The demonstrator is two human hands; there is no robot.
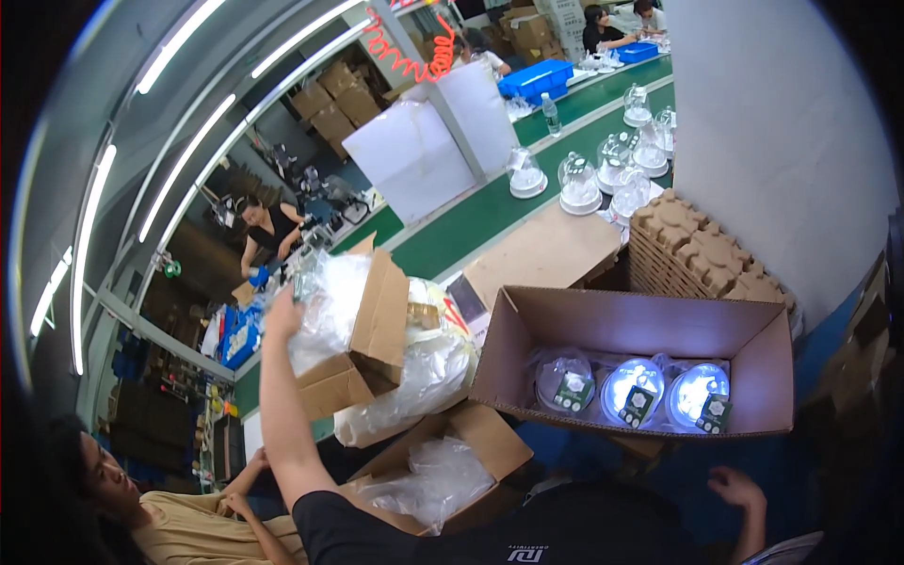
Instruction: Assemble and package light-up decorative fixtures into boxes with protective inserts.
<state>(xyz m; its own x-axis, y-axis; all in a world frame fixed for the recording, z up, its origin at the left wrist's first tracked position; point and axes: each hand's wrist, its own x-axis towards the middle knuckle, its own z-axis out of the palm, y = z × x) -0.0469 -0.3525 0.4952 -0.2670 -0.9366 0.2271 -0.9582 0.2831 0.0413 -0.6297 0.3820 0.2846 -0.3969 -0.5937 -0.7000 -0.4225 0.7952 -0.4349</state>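
My left hand (282, 315) reaches far forward to the edge of an open carton (379, 306) stuffed with clear plastic bags (334, 282). Its fingers are blurred against the plastic, so their grip cannot be made out. Low on the right, my right hand (737, 490) hangs in the air with loosely curled fingers apart, holding nothing. Between my hands stands a large open carton (640, 311). Inside it, three clear domes with green tags sit in a row: an unlit dome (563, 381), a lit middle dome (629, 388) and a lit right dome (697, 391).
Another open carton (504, 447) with plastic bags lies below. Stacked pulp trays (678, 254) stand behind the large carton. Several domes (579, 184) and a water bottle (551, 115) stand on the green conveyor (424, 254). A co-worker in tan (202, 523) is at left; others work farther off.
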